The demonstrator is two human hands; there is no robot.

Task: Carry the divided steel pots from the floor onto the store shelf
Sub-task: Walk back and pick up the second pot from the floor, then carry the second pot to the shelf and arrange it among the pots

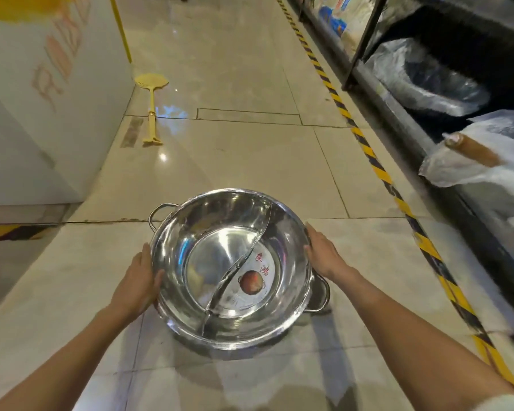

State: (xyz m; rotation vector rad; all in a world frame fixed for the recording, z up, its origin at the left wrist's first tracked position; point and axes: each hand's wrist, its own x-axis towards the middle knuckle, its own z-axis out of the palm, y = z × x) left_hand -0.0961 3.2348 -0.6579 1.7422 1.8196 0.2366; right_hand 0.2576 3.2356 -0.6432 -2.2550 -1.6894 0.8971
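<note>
A shiny divided steel pot [220, 232] with an S-shaped partition and a round label in one half is at the centre of the head view, over the tiled floor. It looks like a nested stack, with a second rim showing below. My left hand [140, 283] presses against its left wall. My right hand [324, 253] grips its right rim. Loop handles stick out at the upper left and lower right. The store shelf [404, 114] runs along the right side.
Plastic-wrapped goods [428, 78] and a wrapped item with a wooden handle [472, 149] fill the low shelf. Yellow-black hazard tape [377, 167] marks the floor along it. A yellow fly swatter [152, 111] lies by a white cabinet [42, 114] at left.
</note>
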